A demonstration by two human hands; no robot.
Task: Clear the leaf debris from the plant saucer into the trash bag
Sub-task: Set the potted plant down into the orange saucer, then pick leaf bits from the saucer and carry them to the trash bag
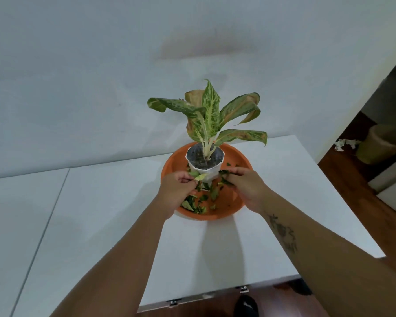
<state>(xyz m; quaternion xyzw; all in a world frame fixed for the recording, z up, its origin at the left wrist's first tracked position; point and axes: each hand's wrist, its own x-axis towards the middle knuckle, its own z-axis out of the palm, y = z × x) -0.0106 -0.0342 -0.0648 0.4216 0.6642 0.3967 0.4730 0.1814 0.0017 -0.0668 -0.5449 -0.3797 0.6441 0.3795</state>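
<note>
An orange plant saucer sits on a white table and holds a white pot with a speckled green plant. Torn leaf debris lies in the saucer's near part, in front of the pot. My left hand is over the saucer's left side, its fingers pinched on a yellow-green leaf piece. My right hand is over the right side, fingers closed on dark green leaf pieces. No trash bag is in view.
The white table runs left, with its right edge near the saucer and a wooden floor beyond. A yellowish bin with crumpled paper beside it stands on the floor at right. A white wall is behind the plant.
</note>
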